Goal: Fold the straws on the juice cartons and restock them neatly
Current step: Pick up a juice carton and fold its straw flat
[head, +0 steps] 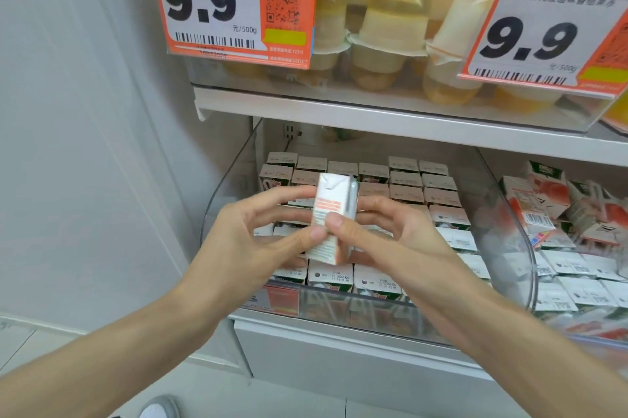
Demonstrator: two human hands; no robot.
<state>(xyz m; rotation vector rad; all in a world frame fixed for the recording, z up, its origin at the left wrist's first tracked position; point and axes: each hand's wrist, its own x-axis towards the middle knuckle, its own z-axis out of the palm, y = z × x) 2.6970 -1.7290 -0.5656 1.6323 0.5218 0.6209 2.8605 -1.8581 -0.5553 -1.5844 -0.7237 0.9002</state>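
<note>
i hold one juice carton [331, 223] upright between both hands, just above the packed rows [407, 193] in the clear bin [224, 193]. my left hand [261, 234] pinches its left edge between thumb and fingers; my right hand [387, 234] grips the other side, thumb on the front face, fingers behind by the straw [354, 195] on the right edge. the grip is light and two-sided, so a hard push on the straw could twist the carton loose and drop it onto the tidy tops below, or peel the straw off. my hands hide the slot it belongs in. the shelf board [407, 121] hangs low overhead, under the jelly cups [390, 26], and the next bin's cartons [560, 213] lie jumbled close by.
</note>
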